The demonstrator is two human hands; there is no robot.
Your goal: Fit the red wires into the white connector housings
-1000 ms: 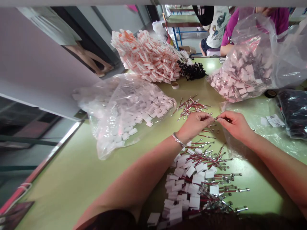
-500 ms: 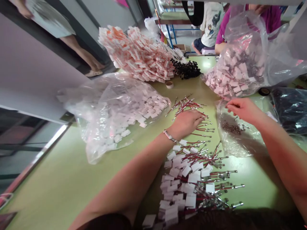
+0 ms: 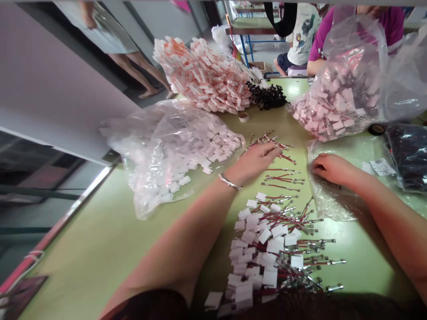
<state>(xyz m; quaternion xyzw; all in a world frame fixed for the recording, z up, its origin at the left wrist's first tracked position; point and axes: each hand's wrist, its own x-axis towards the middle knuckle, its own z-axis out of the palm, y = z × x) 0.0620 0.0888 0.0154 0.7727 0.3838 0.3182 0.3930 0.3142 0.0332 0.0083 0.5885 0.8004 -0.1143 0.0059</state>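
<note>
My left hand [image 3: 255, 161], with a bracelet at its wrist, lies over the near edge of a loose pile of short red wires with metal ends [image 3: 287, 156]. Its fingers are bent together, and what they hold is too small to tell. My right hand [image 3: 328, 168] is over a flat clear plastic bag [image 3: 336, 204], its fingers curled down at small brown and metal parts, mostly hidden beneath it. A few separate red wires [image 3: 285, 178] lie between my hands. Nearer to me are many wires with white tags [image 3: 263, 235].
A clear bag of white pieces [image 3: 216, 146] lies left. Behind are a pink-white bundle [image 3: 207, 80], black connectors [image 3: 268, 96], a tape roll [image 3: 243, 117] and a bag of pinkish pieces [image 3: 340, 102]. A dark bag [image 3: 408, 153] lies right. Other people are beyond the table.
My right hand has come down onto the small parts on the flat bag. My left hand has drawn slightly back from the separate wires. The view has shifted a little.
</note>
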